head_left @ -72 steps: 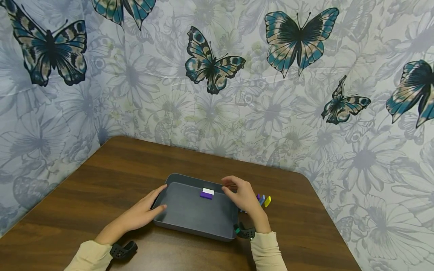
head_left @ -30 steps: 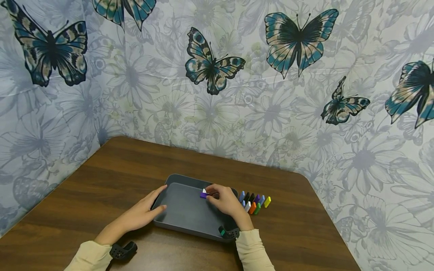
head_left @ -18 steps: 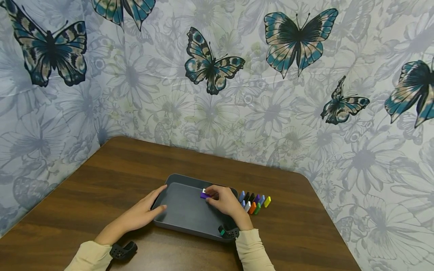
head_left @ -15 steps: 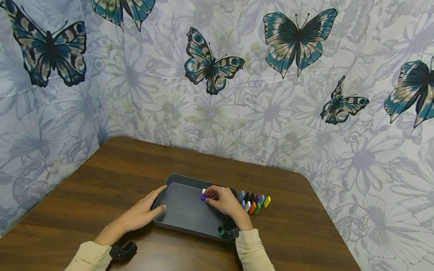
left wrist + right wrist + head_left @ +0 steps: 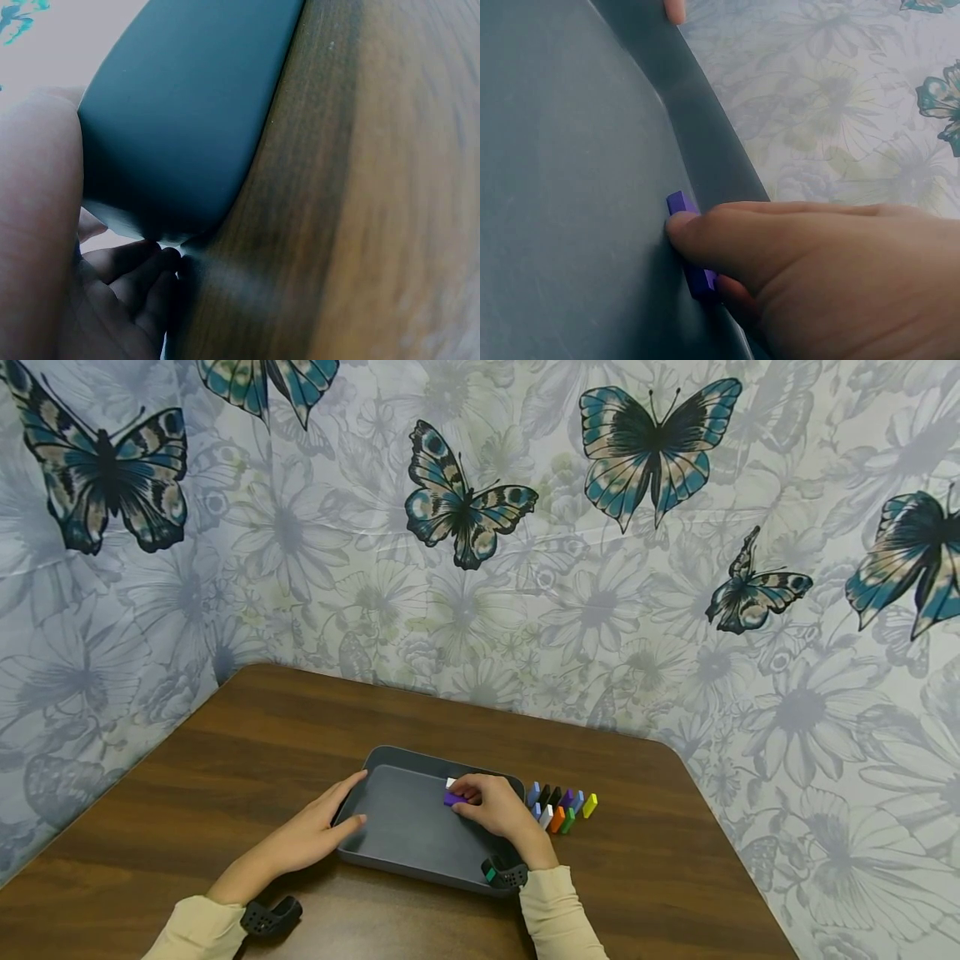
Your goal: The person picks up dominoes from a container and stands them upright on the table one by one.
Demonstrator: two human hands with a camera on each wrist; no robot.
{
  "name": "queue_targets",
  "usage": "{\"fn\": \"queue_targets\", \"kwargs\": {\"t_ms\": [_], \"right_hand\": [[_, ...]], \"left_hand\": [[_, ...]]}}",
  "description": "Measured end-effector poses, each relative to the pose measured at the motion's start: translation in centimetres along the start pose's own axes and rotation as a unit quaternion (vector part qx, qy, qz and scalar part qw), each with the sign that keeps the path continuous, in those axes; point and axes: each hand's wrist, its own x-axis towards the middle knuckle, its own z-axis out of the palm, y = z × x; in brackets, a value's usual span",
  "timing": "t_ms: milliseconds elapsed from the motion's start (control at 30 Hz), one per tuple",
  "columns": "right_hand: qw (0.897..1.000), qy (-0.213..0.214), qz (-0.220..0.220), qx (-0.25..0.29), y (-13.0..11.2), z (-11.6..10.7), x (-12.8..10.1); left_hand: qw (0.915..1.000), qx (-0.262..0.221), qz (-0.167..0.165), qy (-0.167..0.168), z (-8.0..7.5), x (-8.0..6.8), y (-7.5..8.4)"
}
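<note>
In the head view my right hand (image 5: 498, 810) reaches into the dark grey tray (image 5: 420, 843) and pinches a small purple domino block (image 5: 453, 798) between thumb and fingers. The right wrist view shows the purple block lying lengthwise near the tray's wall, partly covered by the thumb. Just behind it peeks a white block (image 5: 449, 783), mostly hidden by the hand. My left hand (image 5: 303, 835) grips the tray's left side, its thumb over the rim. In the left wrist view the fingers (image 5: 139, 281) sit low against the outer wall.
To the right of the tray, several coloured blocks (image 5: 558, 819) stand upright on the wooden table (image 5: 300, 718) in two rows. Among them are yellow, green, orange, white, blue, purple and black ones. A butterfly-patterned wall covering (image 5: 480, 627) hangs behind the table.
My right hand has come from over the tray's right rim to the purple block, which has slid slightly toward me, away from the white one. My left hand has stayed put.
</note>
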Motion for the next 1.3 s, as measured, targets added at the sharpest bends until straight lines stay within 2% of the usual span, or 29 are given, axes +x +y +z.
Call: {"fn": "queue_targets", "kwargs": {"t_ms": [700,1300], "right_hand": [[1.0,0.008,-0.012,-0.021,-0.5,-0.4,-0.1],[0.999,0.035,-0.019,0.03,-0.8,-2.2,-1.0]], "left_hand": [[1.0,-0.008,0.0,-0.003,0.1,-0.1,-0.1],[1.0,-0.001,0.005,0.003,0.0,-0.1,0.0]]}}
